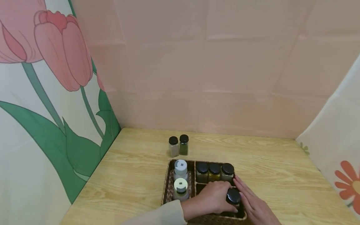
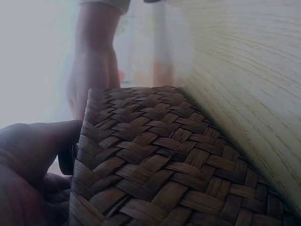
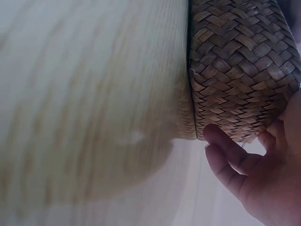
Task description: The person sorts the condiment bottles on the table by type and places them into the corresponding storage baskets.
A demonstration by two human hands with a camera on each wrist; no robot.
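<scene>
I'm holding a black-lidded jar (image 1: 233, 196) in the basket (image 3: 242, 61) at near right, my left hand (image 1: 215, 197) curling round it. My right hand (image 1: 255, 204), fingers fairly straight, is resting along the outer wall, probably steadying it. Behind, a divider (image 1: 200, 184) is apparently keeping three jars (image 1: 214, 169) together; beyond, two bottles (image 1: 184, 147) are standing on the surface (image 1: 267, 162).

the basket (image 2: 160, 160) is woven from flat, plant-like strips, rough and ridged. the black lids (image 1: 233, 195) look like smooth, glossy plastic, the rear jars (image 1: 183, 149) clear glass. the tabletop (image 1: 135, 175) has a smooth wood-grain finish; the pink backdrop (image 1: 202, 72) seems matt, creased cloth, the sleeve (image 1: 161, 215) matt fabric.
</scene>
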